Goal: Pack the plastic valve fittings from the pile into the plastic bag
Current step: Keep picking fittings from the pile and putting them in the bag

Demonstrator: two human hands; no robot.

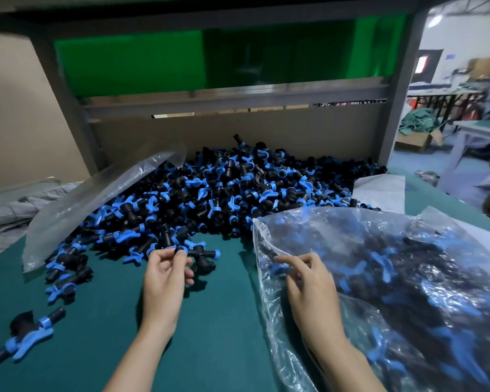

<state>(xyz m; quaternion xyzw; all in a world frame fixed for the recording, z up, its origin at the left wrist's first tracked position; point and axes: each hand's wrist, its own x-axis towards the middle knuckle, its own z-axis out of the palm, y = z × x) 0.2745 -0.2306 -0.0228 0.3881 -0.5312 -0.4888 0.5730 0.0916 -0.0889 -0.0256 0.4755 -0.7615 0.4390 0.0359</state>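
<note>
Pile of valve fittings (238, 193), black bodies with blue handles, lay heaped on the green table mat (102, 321) against a cardboard back wall (238, 128). Left hand (164, 275) pinched a single black fitting (178, 250) between thumb and curled fingertips at the pile's near edge. Right hand (309, 281) rested at the left edge of the clear plastic bag (408, 264), forefinger stretched leftward and the other fingers curled; whether they gripped the film could not be told. This bag lay on the mat just right of the pile and already held many fittings. A second, flat bag (96, 196) leaned over the pile's left side. One stray fitting (26, 335) lay apart at the near left of the mat. A white sheet (379, 190) lay behind the filled bag.
</note>
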